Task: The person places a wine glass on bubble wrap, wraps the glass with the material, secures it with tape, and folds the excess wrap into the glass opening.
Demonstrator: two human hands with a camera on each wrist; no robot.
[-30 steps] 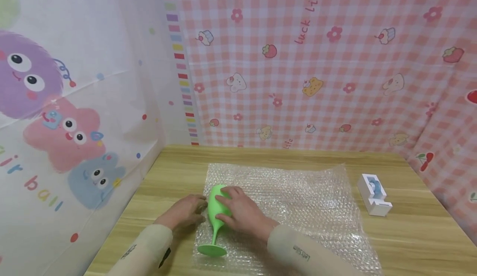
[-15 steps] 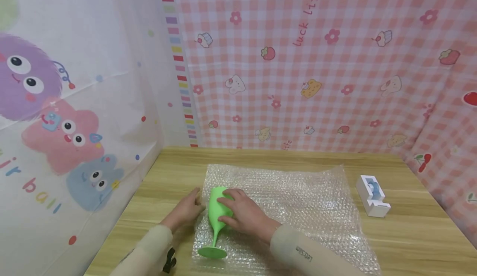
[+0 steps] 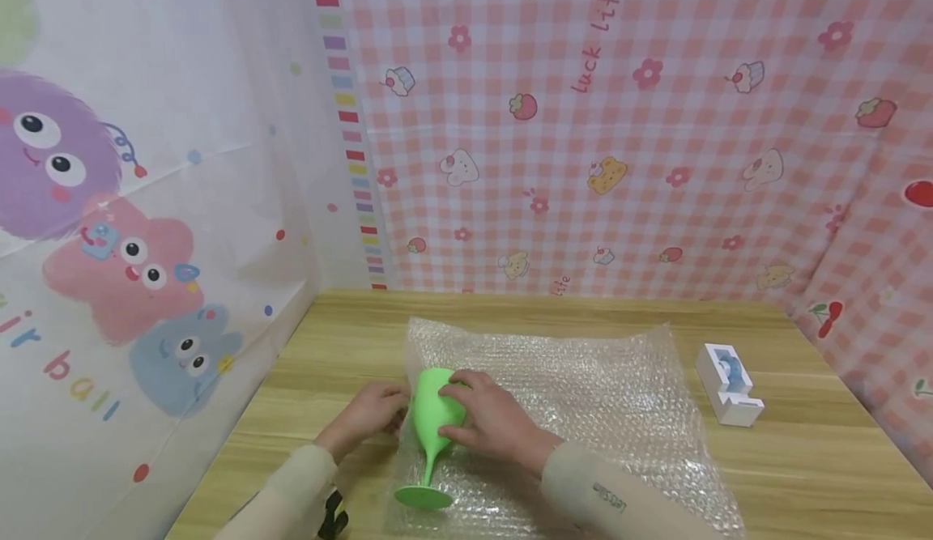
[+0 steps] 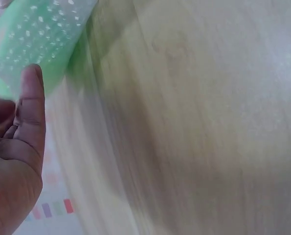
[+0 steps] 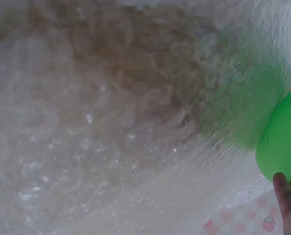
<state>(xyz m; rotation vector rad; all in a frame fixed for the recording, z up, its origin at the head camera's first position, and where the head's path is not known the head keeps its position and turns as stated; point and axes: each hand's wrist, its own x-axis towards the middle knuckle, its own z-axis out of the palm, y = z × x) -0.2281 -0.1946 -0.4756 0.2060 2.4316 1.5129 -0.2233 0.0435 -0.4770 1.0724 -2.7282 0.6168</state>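
Observation:
A bright green plastic goblet [image 3: 432,414] lies on its side on a sheet of bubble wrap [image 3: 598,394], its round foot toward me. My right hand [image 3: 496,418] holds the bowl from the right, fingers spread over it. At the sheet's left edge, my left hand [image 3: 372,414] pinches the wrap, which is raised against the goblet's left side. In the left wrist view, bubble wrap [image 4: 50,29] covers the green bowl just beyond the left fingers. The right wrist view catches the goblet [image 5: 282,142] with a fingertip on it.
A white tape dispenser [image 3: 729,386] with a blue roll stands right of the sheet on the wooden table [image 3: 809,459]. Patterned cloths hang behind and at both sides. A black piece [image 3: 333,516] shows by the left sleeve.
The left edge of the bubble wrap has come up and inward against the goblet. Goblet and right hand have shifted slightly right; the left hand has closed on the edge.

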